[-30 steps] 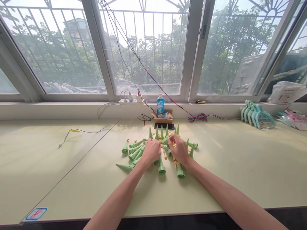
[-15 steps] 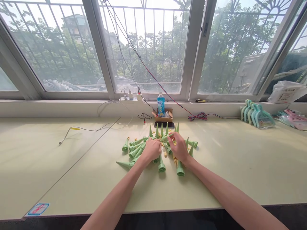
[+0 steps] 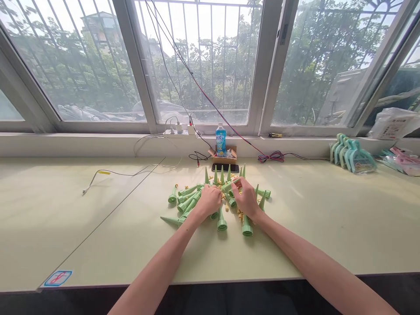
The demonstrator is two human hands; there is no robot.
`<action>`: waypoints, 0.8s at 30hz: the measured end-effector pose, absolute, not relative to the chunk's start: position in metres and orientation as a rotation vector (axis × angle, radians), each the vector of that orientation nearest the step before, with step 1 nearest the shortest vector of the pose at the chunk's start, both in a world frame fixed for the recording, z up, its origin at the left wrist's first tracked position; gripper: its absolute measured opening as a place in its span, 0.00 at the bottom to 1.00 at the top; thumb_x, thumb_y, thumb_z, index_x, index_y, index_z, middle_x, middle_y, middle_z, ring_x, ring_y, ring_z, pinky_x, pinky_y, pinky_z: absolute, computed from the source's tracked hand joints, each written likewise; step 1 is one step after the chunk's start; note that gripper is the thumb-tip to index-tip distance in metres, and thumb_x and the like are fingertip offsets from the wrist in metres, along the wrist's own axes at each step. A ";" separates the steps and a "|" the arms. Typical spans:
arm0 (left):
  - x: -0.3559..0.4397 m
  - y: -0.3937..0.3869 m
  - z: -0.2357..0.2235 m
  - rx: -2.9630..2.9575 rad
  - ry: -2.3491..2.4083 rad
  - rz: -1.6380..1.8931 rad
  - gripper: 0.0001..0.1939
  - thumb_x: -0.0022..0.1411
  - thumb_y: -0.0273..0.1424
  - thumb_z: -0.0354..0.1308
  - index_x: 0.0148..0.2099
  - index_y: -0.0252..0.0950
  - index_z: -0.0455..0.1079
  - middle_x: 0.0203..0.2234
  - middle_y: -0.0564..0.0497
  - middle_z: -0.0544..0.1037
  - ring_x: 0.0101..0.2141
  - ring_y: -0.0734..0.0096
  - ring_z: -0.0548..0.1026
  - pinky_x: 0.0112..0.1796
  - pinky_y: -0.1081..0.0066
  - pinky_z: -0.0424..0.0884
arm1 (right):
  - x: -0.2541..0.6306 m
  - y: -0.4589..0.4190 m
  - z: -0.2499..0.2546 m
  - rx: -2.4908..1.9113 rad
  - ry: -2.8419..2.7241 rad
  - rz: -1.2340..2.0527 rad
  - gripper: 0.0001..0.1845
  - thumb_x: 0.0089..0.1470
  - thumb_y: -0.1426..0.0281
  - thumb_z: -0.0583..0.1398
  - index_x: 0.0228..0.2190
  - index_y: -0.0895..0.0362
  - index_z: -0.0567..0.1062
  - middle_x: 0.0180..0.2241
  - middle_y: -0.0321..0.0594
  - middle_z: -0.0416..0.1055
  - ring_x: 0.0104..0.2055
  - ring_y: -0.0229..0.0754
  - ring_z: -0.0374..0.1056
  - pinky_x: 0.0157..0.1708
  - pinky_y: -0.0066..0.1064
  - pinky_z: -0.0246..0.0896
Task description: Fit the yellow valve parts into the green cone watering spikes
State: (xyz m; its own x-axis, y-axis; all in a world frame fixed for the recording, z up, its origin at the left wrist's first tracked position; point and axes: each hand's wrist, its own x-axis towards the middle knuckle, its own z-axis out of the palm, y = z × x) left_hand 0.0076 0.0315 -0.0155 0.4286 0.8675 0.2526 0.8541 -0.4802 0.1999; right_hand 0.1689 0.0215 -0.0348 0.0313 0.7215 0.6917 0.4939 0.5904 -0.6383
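My right hand is closed around a green plastic watering spike, its narrow end pointing up and right. My left hand has its fingers curled together by the spike's wider end; whatever they pinch is hidden. Several more green spikes lie around both hands, some standing point up, such as the one at the back, others on their sides, such as the near one. Small yellow valve pieces are scattered among them.
Behind the pile lie a black phone and a small cardboard box with a blue bottle. Coiled cable runs along the sill. Wrapped teal and green plastic items stand at the right; a thin white cable lies left.
My left fingers have curled in tighter beside the green spike. My right hand still holds it, with its fingers slightly shifted. The whole view has tilted a little.
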 end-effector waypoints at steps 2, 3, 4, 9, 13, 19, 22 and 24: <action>0.008 0.033 -0.017 2.632 1.565 0.518 0.19 0.63 0.23 0.44 0.19 0.35 0.58 0.24 0.47 0.70 0.27 0.67 0.63 0.38 0.64 0.60 | 0.169 0.022 -0.035 -1.047 -1.601 0.245 0.07 0.62 0.66 0.53 0.36 0.56 0.68 0.31 0.38 0.70 0.32 0.42 0.67 0.37 0.34 0.64; 0.008 0.033 -0.018 2.636 1.559 0.520 0.19 0.62 0.23 0.44 0.19 0.35 0.58 0.23 0.48 0.69 0.26 0.68 0.62 0.38 0.64 0.60 | 0.169 0.022 -0.036 -1.052 -1.592 0.247 0.07 0.62 0.66 0.53 0.37 0.56 0.68 0.31 0.39 0.70 0.33 0.42 0.67 0.37 0.35 0.64; 0.008 0.033 -0.018 2.641 1.552 0.522 0.19 0.62 0.23 0.43 0.19 0.36 0.57 0.21 0.48 0.68 0.25 0.68 0.62 0.38 0.64 0.60 | 0.170 0.023 -0.036 -1.056 -1.585 0.249 0.07 0.62 0.66 0.53 0.37 0.56 0.68 0.31 0.39 0.70 0.33 0.42 0.67 0.38 0.35 0.64; 0.010 0.031 -0.015 2.654 1.542 0.541 0.20 0.62 0.22 0.42 0.17 0.36 0.56 0.19 0.48 0.68 0.23 0.68 0.62 0.38 0.63 0.61 | 0.170 0.025 -0.038 -1.059 -1.563 0.265 0.08 0.61 0.65 0.53 0.36 0.56 0.68 0.32 0.40 0.71 0.34 0.43 0.69 0.38 0.35 0.65; 0.010 0.030 -0.013 2.641 1.561 0.603 0.21 0.63 0.23 0.42 0.19 0.36 0.62 0.21 0.46 0.72 0.26 0.66 0.66 0.39 0.62 0.63 | 0.170 0.024 -0.037 -1.066 -1.551 0.275 0.08 0.61 0.65 0.53 0.36 0.56 0.68 0.31 0.40 0.71 0.33 0.43 0.69 0.37 0.35 0.65; 0.008 0.031 -0.014 2.537 1.557 0.856 0.11 0.61 0.25 0.51 0.30 0.36 0.73 0.29 0.46 0.78 0.35 0.61 0.72 0.42 0.62 0.66 | 0.170 0.022 -0.034 -1.059 -1.537 0.268 0.08 0.62 0.64 0.53 0.35 0.55 0.68 0.31 0.39 0.72 0.33 0.42 0.69 0.37 0.35 0.65; 0.007 0.031 -0.014 2.500 1.543 0.962 0.10 0.61 0.24 0.52 0.31 0.36 0.73 0.30 0.47 0.79 0.35 0.61 0.72 0.41 0.62 0.67 | 0.170 0.022 -0.034 -1.074 -1.523 0.253 0.09 0.62 0.63 0.53 0.33 0.55 0.68 0.29 0.39 0.71 0.33 0.43 0.69 0.36 0.35 0.65; 0.007 0.032 -0.014 2.472 1.541 1.039 0.09 0.61 0.24 0.53 0.31 0.37 0.73 0.31 0.47 0.78 0.36 0.60 0.71 0.38 0.63 0.68 | 0.170 0.021 -0.033 -1.084 -1.514 0.255 0.10 0.62 0.63 0.53 0.33 0.55 0.68 0.29 0.39 0.72 0.32 0.43 0.69 0.36 0.35 0.65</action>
